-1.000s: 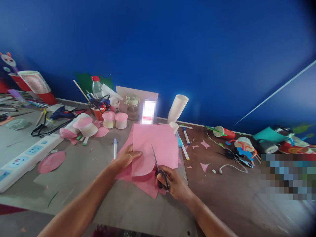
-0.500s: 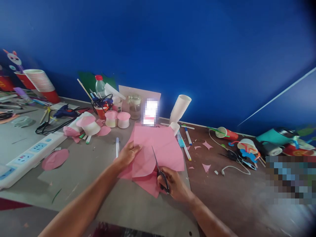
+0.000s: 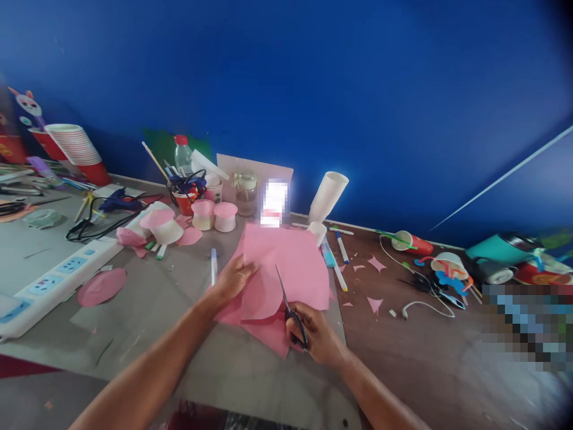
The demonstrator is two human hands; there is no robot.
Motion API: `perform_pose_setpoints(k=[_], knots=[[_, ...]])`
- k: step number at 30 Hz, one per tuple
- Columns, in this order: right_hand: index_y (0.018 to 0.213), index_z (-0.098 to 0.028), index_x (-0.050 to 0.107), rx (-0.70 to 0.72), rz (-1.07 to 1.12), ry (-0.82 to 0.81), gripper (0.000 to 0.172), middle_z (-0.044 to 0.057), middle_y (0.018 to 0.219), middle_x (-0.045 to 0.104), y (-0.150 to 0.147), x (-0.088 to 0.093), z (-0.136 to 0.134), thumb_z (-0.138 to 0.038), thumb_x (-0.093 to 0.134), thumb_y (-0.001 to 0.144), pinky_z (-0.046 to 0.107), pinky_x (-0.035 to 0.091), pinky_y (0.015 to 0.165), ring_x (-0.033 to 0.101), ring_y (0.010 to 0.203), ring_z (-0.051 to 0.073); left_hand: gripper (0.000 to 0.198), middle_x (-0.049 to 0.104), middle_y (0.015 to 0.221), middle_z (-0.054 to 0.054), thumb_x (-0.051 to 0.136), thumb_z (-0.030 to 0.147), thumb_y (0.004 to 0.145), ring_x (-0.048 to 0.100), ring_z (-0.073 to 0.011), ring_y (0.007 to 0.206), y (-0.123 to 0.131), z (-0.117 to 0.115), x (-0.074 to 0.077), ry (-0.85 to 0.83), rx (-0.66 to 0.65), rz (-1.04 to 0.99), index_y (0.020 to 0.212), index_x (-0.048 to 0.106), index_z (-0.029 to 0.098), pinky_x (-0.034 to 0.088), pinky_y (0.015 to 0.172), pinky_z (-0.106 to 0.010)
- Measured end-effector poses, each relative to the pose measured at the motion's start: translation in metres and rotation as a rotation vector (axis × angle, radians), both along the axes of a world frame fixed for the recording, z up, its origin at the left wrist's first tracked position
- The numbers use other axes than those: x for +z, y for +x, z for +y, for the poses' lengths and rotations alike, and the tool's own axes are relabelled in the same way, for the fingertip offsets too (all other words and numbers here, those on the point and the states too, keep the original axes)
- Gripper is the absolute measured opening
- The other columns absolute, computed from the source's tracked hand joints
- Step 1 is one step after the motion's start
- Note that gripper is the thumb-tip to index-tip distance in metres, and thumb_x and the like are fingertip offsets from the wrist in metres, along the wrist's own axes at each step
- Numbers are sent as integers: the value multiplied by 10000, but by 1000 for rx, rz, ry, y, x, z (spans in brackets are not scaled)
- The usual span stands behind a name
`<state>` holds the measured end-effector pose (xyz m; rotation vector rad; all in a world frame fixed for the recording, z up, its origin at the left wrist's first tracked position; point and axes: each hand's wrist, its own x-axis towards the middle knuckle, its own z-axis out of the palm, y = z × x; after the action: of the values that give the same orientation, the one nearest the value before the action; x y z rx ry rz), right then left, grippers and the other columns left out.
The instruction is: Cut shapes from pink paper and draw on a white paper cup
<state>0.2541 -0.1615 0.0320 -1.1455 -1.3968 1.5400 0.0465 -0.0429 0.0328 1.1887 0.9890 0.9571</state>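
My left hand [image 3: 235,278] grips the left side of a sheet of pink paper [image 3: 304,266], thumb on top and the other fingers partly hidden. A rounded cut edge runs along the sheet's lower part. My right hand [image 3: 320,334] is closed around the dark handles of a pair of scissors [image 3: 295,322]. The blades point up and away from me, lying against the paper near the curved cut. More pink paper [image 3: 271,337] lies beneath, its corner poking out toward me.
To the left are a white power strip [image 3: 58,286], a pink disc [image 3: 102,286] and several pink-topped white cups [image 3: 225,216]. Behind stand a glass jar [image 3: 246,194] and stacked white cups [image 3: 328,194]. Markers [image 3: 342,248], pink scraps [image 3: 375,304] and a white cable [image 3: 430,303] lie right.
The right side of the pink sheet has drawn in slightly and looks more curved. Both hands stay almost in place, the scissors still in my right hand.
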Motion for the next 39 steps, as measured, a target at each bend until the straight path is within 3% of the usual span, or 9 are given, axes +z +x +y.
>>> perform_pose_setpoints(k=[15,25,33,39], knots=[[763,-228,491,-15,-26,22,585,-63,569,489,-2,3,-1,-786,662,811,236,297,477,405,491,88,469,768,913,-77,829,530,721,709,-249,821,1,0,3,-48,3,-15,988,732,157,546,771,-364],[803,-224,534,-12,-32,-44,556,-76,601,429,0,6,-1,-744,731,776,239,336,502,385,527,97,454,784,1060,-105,765,518,808,718,-291,972,-5,4,2,74,-44,35,1104,740,176,546,907,-409],[811,-212,534,23,-76,-12,572,-88,599,373,1,7,-1,-758,705,798,235,270,500,304,545,86,425,775,1036,-93,731,479,821,716,-279,934,-5,3,4,29,-44,80,1119,714,177,560,823,-381],[792,-215,507,47,-46,-9,612,-65,612,456,3,6,1,-808,659,796,231,286,475,376,513,81,376,776,935,-68,739,446,824,711,-250,827,-7,3,4,16,-84,81,1092,726,182,546,732,-334]])
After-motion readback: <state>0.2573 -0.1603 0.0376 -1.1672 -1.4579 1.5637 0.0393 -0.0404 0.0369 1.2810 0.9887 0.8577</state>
